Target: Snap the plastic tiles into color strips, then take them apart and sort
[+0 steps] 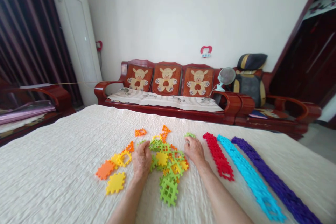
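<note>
My left hand (142,159) is at the left edge of a loose pile of interlocking plastic tiles, its fingers curled in. A bit of green tile (141,142) shows behind its knuckles; what the fingers hold is hidden. To the right of the pile, my right hand (194,149) has its fingers bent at a green toothed tile (190,135) and appears to grip it. Between the hands, the pile mixes green window tiles (169,191), a solid yellow tile (162,158) and orange pieces. Left of my left hand lie an orange square (105,169) and a yellow square (116,183).
Right of my right hand, red (218,155), light-blue (249,176) and purple (273,178) tile rows run toward me. Small orange pieces (140,132) lie at the far side. A pale quilted cover (52,168) spreads underneath. Beyond stands a wooden sofa (157,109) with a fan (226,77).
</note>
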`<act>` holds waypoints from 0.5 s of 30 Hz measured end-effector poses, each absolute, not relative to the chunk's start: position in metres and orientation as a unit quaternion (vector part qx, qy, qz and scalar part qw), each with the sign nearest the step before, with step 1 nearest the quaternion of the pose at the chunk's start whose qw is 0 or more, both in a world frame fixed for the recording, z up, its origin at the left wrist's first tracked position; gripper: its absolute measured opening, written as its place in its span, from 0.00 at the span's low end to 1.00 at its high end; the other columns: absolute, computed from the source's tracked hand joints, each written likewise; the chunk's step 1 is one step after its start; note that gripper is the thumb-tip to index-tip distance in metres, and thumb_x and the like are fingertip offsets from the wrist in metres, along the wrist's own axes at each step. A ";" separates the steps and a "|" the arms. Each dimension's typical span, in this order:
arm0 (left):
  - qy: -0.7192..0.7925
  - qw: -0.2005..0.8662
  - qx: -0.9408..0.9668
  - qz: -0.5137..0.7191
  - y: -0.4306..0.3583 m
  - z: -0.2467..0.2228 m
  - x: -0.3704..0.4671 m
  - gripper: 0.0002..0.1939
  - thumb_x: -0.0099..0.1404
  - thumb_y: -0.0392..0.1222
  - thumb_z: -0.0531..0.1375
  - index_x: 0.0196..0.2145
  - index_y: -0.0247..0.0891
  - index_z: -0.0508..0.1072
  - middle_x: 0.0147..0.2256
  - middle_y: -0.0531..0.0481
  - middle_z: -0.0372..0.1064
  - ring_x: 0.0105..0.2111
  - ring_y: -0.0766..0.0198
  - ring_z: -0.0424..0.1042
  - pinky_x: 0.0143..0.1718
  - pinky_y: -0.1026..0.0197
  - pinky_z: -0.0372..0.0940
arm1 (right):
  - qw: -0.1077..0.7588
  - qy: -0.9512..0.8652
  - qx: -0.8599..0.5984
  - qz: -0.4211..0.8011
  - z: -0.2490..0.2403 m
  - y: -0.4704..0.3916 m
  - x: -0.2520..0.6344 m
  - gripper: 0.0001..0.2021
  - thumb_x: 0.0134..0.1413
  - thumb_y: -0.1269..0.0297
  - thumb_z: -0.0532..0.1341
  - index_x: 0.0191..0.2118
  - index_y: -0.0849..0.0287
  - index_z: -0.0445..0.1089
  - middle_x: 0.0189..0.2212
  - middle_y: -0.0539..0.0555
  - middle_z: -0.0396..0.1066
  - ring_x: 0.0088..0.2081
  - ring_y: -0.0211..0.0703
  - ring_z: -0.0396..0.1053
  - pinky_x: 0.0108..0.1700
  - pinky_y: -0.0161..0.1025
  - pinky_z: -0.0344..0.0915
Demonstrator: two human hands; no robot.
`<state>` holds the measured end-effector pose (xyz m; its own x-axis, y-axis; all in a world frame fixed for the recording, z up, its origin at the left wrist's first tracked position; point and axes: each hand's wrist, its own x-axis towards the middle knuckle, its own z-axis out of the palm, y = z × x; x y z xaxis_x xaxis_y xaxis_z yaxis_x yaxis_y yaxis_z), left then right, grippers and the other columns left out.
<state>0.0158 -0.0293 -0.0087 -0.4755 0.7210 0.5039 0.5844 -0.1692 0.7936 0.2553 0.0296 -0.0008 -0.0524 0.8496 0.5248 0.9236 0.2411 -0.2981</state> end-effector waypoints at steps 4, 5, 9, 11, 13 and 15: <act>0.645 0.061 0.505 0.570 -0.029 -0.010 0.016 0.13 0.57 0.39 0.52 0.34 0.41 0.76 0.33 0.47 0.76 0.35 0.58 0.74 0.41 0.55 0.67 | 0.328 -0.731 -0.597 -0.044 0.000 0.030 0.255 0.15 0.49 0.74 0.51 0.40 0.59 0.71 0.39 0.56 0.74 0.43 0.44 0.69 0.49 0.38 0.60; 0.645 0.061 0.501 0.573 -0.029 -0.010 0.016 0.13 0.57 0.39 0.52 0.34 0.41 0.76 0.33 0.48 0.76 0.35 0.58 0.74 0.41 0.56 0.67 | 0.334 -0.738 -0.585 -0.040 0.001 0.030 0.253 0.15 0.49 0.75 0.51 0.40 0.58 0.71 0.40 0.55 0.74 0.43 0.44 0.69 0.49 0.38 0.60; 0.640 0.065 0.499 0.581 -0.029 -0.008 0.017 0.13 0.57 0.41 0.52 0.33 0.41 0.76 0.32 0.48 0.76 0.34 0.58 0.74 0.40 0.56 0.67 | 0.349 -0.763 -0.542 -0.062 0.010 0.030 0.242 0.17 0.50 0.75 0.50 0.42 0.58 0.71 0.41 0.55 0.73 0.45 0.42 0.66 0.51 0.37 0.57; 0.644 0.068 0.502 0.573 -0.030 -0.007 0.016 0.14 0.58 0.41 0.51 0.34 0.39 0.76 0.32 0.48 0.76 0.34 0.58 0.74 0.40 0.56 0.67 | 0.341 -0.762 -0.544 -0.086 0.015 0.034 0.238 0.18 0.50 0.75 0.51 0.45 0.58 0.70 0.46 0.55 0.71 0.49 0.43 0.63 0.52 0.38 0.54; 0.649 0.068 0.504 0.565 -0.030 -0.007 0.016 0.15 0.58 0.41 0.51 0.35 0.38 0.76 0.33 0.47 0.76 0.35 0.58 0.74 0.41 0.56 0.67 | 0.302 -0.759 -0.569 -0.093 0.017 0.040 0.238 0.19 0.49 0.75 0.52 0.47 0.57 0.69 0.50 0.55 0.68 0.52 0.44 0.60 0.53 0.40 0.52; 0.653 0.067 0.506 0.559 -0.030 -0.008 0.016 0.16 0.58 0.41 0.50 0.36 0.37 0.76 0.34 0.46 0.76 0.36 0.58 0.74 0.42 0.56 0.67 | 0.236 -0.757 -0.604 -0.081 0.018 0.049 0.241 0.20 0.48 0.74 0.52 0.48 0.57 0.68 0.52 0.55 0.67 0.54 0.45 0.59 0.52 0.40 0.52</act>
<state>0.0160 -0.0298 -0.0079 -0.4784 0.7363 0.4785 0.5859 -0.1383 0.7985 0.2407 0.0486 0.0183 -0.1576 0.8765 0.4550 0.9527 0.2563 -0.1637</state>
